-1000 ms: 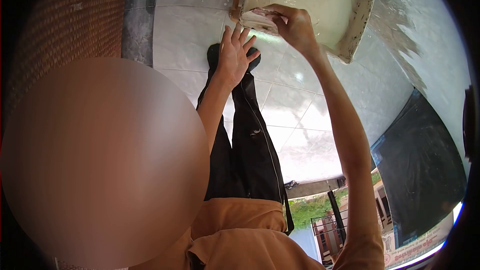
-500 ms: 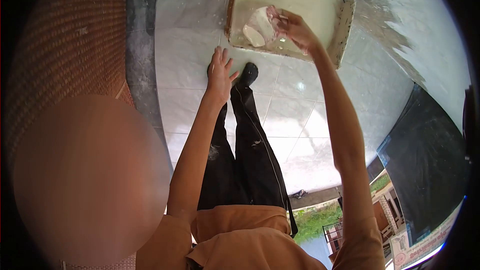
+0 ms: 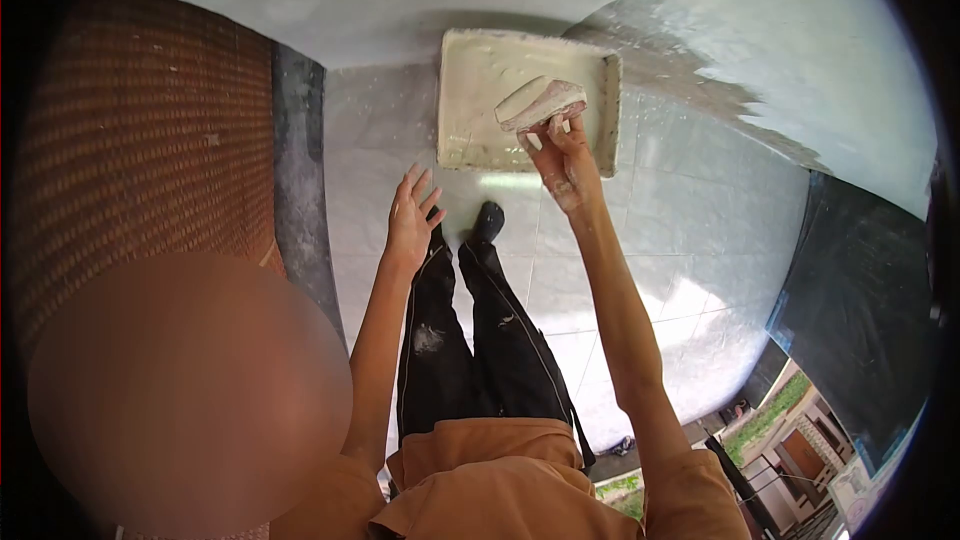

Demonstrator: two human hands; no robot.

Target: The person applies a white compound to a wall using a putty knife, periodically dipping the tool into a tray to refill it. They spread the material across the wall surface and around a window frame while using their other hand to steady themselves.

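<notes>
Right hand: the right hand [image 3: 566, 165] is stretched out over the tray, its fingers [image 3: 550, 135] clamped shut on the near edge of a paste-caked trowel [image 3: 540, 100].
Trowel: it's tilted over the far right part of the tray, with white paste thick on its blade. I can't tell whether it's touching the tray.
Tray: the tray [image 3: 470, 90] sits on the tiled floor [image 3: 670, 230] at the foot of the wall, its inside smeared white.
Left hand: the left hand [image 3: 411, 220] hangs free with its fingers spread wide, holding nothing, just above the dark trouser legs [image 3: 480, 340].
Done so far: the trowel looks loaded, and much of the wall [image 3: 300, 0] already shows a pale, even coat.
Left: a rough grey patch [image 3: 680, 65] to the right of the tray looks uncoated, and the paste on the trowel isn't on the wall yet.
Around: there's a red-brown woven surface [image 3: 150, 140] on the left and a dark panel [image 3: 860, 290] on the right.
</notes>
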